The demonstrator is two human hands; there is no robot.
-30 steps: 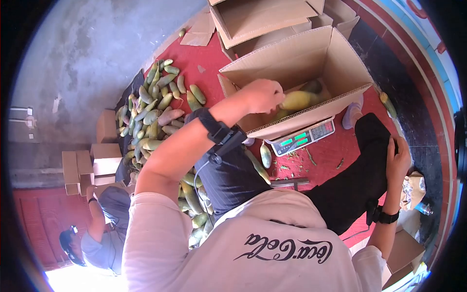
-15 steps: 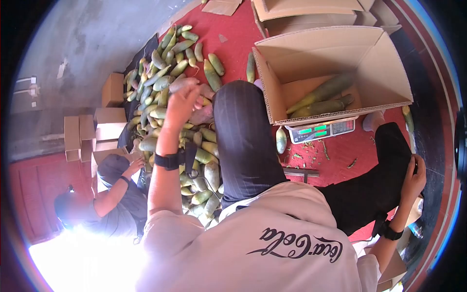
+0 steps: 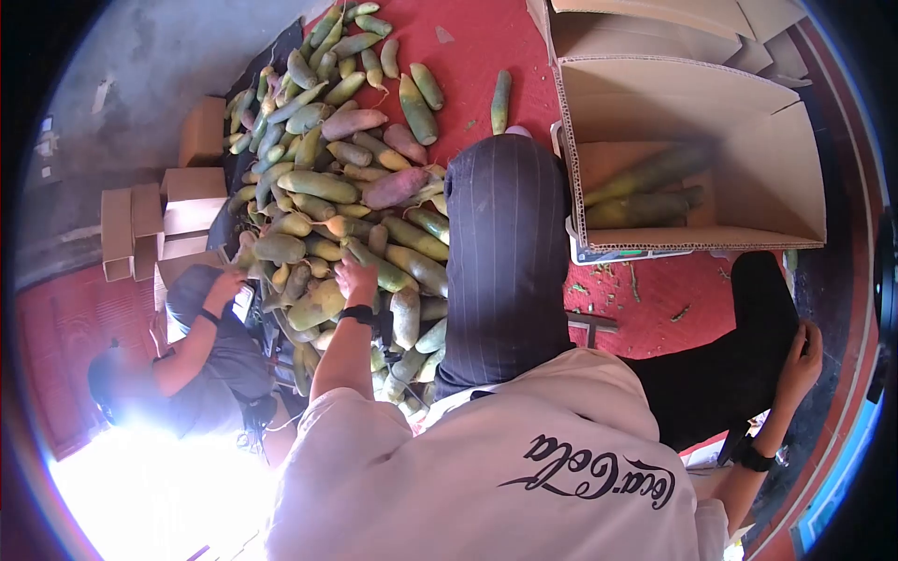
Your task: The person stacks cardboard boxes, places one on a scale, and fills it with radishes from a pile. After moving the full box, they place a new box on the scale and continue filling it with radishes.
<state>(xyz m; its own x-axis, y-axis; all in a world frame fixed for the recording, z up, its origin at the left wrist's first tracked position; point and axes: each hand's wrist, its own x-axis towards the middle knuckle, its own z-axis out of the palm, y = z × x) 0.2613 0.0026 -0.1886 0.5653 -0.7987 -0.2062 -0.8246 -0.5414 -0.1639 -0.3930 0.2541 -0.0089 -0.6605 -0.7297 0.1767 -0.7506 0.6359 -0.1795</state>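
My left hand (image 3: 355,280) is low over the heap of radishes, its fingers partly bent and apart. It touches or nearly touches a long green radish (image 3: 382,266), which lies among the others. A pinkish radish (image 3: 395,188) lies farther up the heap. On my bent knee at the right rests my right hand (image 3: 800,365), fingers loosely spread and holding nothing. An open cardboard box (image 3: 697,93) stands on a scale (image 3: 645,254), whose display is mostly hidden by the box. Inside the box lie long green radishes (image 3: 645,210).
A person (image 3: 210,346) in dark clothes works at the left side of the heap. Small cartons (image 3: 192,201) stand along the wall, and more cardboard boxes (image 3: 645,33) stand behind the open one. A single radish (image 3: 501,101) and green scraps (image 3: 636,280) lie on the red floor.
My left hand has moved down and toward me, from above the heap's middle to its nearer radishes. My right hand stays on the knee. The whole view has shifted somewhat.
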